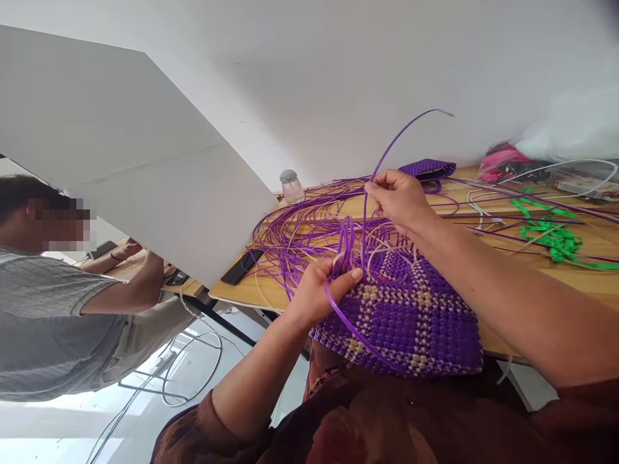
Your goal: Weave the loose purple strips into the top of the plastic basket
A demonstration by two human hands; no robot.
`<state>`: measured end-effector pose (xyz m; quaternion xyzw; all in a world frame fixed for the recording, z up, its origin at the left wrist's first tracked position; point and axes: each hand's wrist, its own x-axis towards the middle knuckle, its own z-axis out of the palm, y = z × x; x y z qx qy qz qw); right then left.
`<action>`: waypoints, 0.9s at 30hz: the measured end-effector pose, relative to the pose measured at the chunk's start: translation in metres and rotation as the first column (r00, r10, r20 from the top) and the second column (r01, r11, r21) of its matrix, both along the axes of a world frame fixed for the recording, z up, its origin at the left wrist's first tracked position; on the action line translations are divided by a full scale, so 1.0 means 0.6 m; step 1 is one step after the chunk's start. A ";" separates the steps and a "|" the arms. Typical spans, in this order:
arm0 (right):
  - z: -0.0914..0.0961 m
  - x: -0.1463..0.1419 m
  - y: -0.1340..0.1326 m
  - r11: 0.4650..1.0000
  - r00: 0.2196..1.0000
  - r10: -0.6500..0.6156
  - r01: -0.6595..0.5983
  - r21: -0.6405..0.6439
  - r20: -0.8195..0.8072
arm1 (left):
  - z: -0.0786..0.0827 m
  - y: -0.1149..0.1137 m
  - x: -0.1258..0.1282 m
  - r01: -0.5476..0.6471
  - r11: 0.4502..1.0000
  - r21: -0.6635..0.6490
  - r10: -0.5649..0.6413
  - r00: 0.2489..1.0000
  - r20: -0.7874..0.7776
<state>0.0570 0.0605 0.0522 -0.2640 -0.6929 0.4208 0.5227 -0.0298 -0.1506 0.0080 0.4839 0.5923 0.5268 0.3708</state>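
Note:
A half-woven purple and cream basket rests against the wooden table's near edge and my lap. My left hand is closed on the basket's upper left rim, pinching purple strands there. My right hand is raised above the basket, its fingers pinched on a long purple strip that arcs up and to the right. Many loose purple and cream strips fan out from the basket across the table to the left.
On the wooden table lie a black phone, a small glass jar, a small woven purple piece, green cord, white cable and pink material. Another person in a grey shirt sits at left. A white panel slants overhead.

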 end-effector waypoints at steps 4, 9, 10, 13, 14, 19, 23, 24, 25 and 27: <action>-0.001 -0.013 0.005 0.998 0.998 -0.067 0.067 -0.011 -0.009 | -0.003 0.005 0.001 0.034 0.999 -0.036 -0.034 0.999 0.009; -0.017 -0.014 0.036 0.979 0.982 -0.184 0.186 -0.078 0.028 | 0.005 0.005 -0.004 0.062 0.998 -0.030 -0.063 0.998 -0.017; -0.021 -0.006 0.039 0.981 0.985 -0.165 0.169 -0.098 0.043 | 0.011 0.004 -0.009 0.078 0.996 -0.032 -0.080 0.995 -0.057; -0.034 0.035 0.034 0.988 0.994 -0.049 0.062 -0.143 0.096 | 0.025 -0.001 -0.032 0.171 0.982 -0.078 -0.183 0.960 -0.210; -0.039 0.053 0.028 0.990 0.992 0.005 0.012 -0.140 0.123 | 0.027 -0.002 -0.039 0.195 0.976 -0.092 -0.212 0.951 -0.227; -0.055 0.136 -0.024 0.991 0.924 0.122 -0.133 0.006 0.363 | 0.021 0.016 -0.042 0.225 0.973 -0.050 -0.225 0.974 -0.006; -0.038 0.184 -0.083 0.970 0.914 0.095 -0.174 0.168 0.395 | 0.036 0.032 -0.007 0.303 0.953 -0.002 -0.303 0.953 0.011; -0.030 0.194 -0.099 0.955 0.928 0.039 -0.144 0.259 0.371 | 0.043 0.035 0.002 0.343 0.939 0.010 -0.343 0.939 -0.008; -0.024 0.203 -0.115 0.921 0.942 -0.039 -0.095 0.377 0.332 | 0.049 0.037 0.010 0.381 0.924 0.017 -0.381 0.924 -0.024; -0.014 0.216 -0.143 0.789 0.957 -0.163 -0.020 0.614 0.240 | 0.060 0.042 0.022 0.428 0.904 0.024 -0.426 0.903 -0.054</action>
